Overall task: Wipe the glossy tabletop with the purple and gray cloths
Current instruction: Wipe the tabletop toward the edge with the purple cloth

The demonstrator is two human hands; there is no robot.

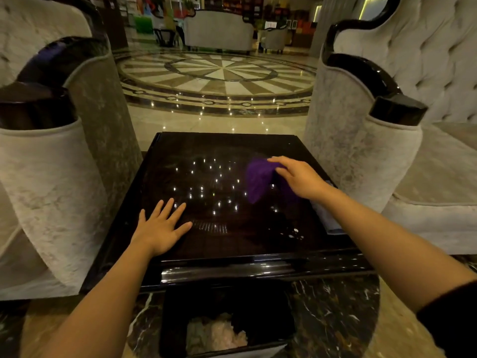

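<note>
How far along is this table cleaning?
Seemingly early or midway. The right hand holds the purple cloth at the far right of the glossy tabletop, while the left hand rests flat and empty on it. White specks remain near the front right. What looks like the gray cloth lies unused at the right edge.

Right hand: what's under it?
The right hand rests on the purple cloth, bunched on the glossy tabletop. The cloth part beneath the palm is hidden.
</note>
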